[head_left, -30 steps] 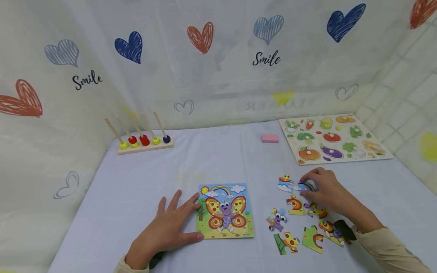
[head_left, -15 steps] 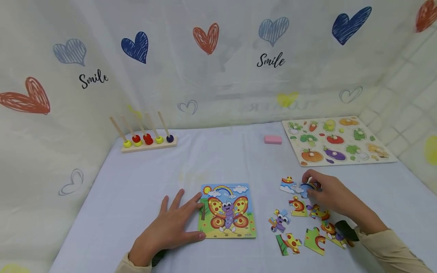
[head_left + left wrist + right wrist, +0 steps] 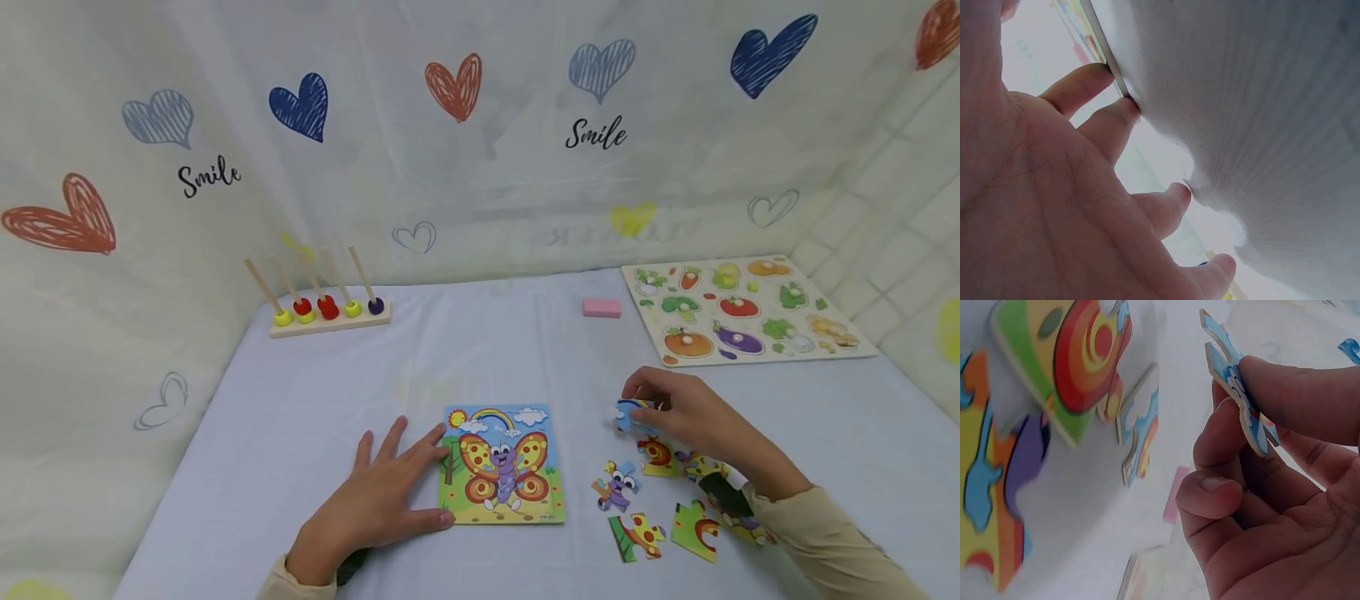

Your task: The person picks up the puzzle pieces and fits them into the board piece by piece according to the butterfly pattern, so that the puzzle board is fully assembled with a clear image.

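My left hand (image 3: 375, 500) lies with fingers spread at the left edge of a square butterfly picture board (image 3: 525, 421). Fingertips and thumb touch that edge; in the left wrist view two fingertips (image 3: 1125, 107) meet its side. My right hand (image 3: 690, 417) pinches a blue jigsaw piece with a rainbow (image 3: 628, 413) between thumb and fingers, raised and tilted, as the right wrist view shows the piece (image 3: 1235, 387) on edge. Below the hand lie a red-and-yellow wing piece (image 3: 657, 457), a purple butterfly-face piece (image 3: 618, 485), a green-striped piece (image 3: 637, 536) and a green corner piece (image 3: 694, 530).
More jigsaw pieces (image 3: 742, 527) lie partly hidden under the right wrist. A pink block (image 3: 602, 308) and a vegetable peg puzzle (image 3: 738, 308) stand at the back right. At the back left is a wooden bead stacker (image 3: 330, 325) with upright pegs. A heart-printed curtain hangs behind.
My right hand has picked up the rainbow piece and moved it left, over where the sun-and-cloud piece showed. My left hand stays at the board. The view has shifted slightly.
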Demonstrator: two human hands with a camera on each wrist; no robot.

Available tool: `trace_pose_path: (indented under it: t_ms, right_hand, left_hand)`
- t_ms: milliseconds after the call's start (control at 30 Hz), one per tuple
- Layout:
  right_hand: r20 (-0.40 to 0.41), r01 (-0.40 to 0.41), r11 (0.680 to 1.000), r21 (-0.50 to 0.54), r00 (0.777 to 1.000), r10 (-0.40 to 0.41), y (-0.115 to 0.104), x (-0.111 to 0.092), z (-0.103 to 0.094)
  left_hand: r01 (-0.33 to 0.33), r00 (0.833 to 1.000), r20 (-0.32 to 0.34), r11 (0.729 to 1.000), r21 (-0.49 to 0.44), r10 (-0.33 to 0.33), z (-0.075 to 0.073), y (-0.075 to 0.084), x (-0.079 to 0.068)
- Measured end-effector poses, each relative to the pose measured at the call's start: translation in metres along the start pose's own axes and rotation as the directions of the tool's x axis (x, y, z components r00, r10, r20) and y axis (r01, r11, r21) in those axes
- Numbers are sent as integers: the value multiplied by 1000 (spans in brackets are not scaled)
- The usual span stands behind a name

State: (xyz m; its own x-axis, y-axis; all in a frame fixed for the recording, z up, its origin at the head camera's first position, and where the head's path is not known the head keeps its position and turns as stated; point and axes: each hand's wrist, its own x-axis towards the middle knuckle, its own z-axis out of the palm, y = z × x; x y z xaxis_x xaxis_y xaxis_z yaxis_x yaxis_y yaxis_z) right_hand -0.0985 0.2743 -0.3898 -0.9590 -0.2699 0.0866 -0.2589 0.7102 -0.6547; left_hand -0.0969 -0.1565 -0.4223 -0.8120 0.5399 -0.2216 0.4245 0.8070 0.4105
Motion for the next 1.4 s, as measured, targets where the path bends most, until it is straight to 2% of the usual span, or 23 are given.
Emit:
trace_pose_path:
  t_ms: [500,867,1400]
  right_hand:
    - [69,-12,991,131,998,3,-21,26,30]
    - [93,61,980,190,992,-80,-43,49,55]
    - [158,114,976,183,977,-144,-64,80,93]
  left_hand:
    - [-12,1000,-2,1000,-5,12,-1,2,-1]
    - [-17,1000,-7,1000,-7,17,0,-2,0]
    - [-14,1000,3,1000,5,14,-1,0,0]
